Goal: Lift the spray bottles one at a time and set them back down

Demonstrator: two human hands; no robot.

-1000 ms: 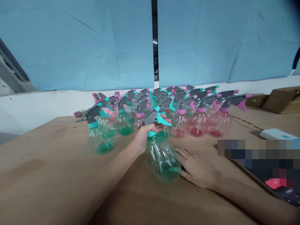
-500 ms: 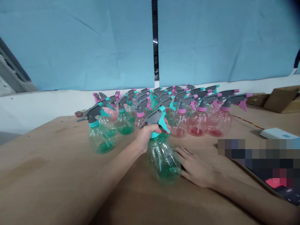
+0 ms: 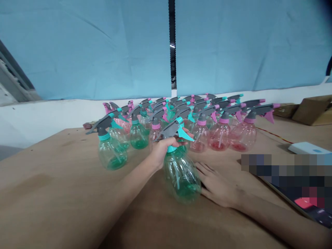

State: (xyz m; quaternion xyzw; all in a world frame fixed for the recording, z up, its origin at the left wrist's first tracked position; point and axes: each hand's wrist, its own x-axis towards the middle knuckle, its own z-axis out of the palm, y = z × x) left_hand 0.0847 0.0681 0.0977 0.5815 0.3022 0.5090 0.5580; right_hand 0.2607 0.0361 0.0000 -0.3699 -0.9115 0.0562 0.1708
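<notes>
Green translucent plastic is recorded for the trigger spray bottle, clasped at its neck by the left grip and tilted, base toward the right grip. Its spray head is already fitted; the turquoise trigger appears unpressed. Beyond the left grip, further bottles are ranged upright, no unfitted head being seen. The left forearm is extended forward; the right grip is laid flat, palm down, on the table.

A black strip divides blue sheeting above a white wall, behind a brown table.
</notes>
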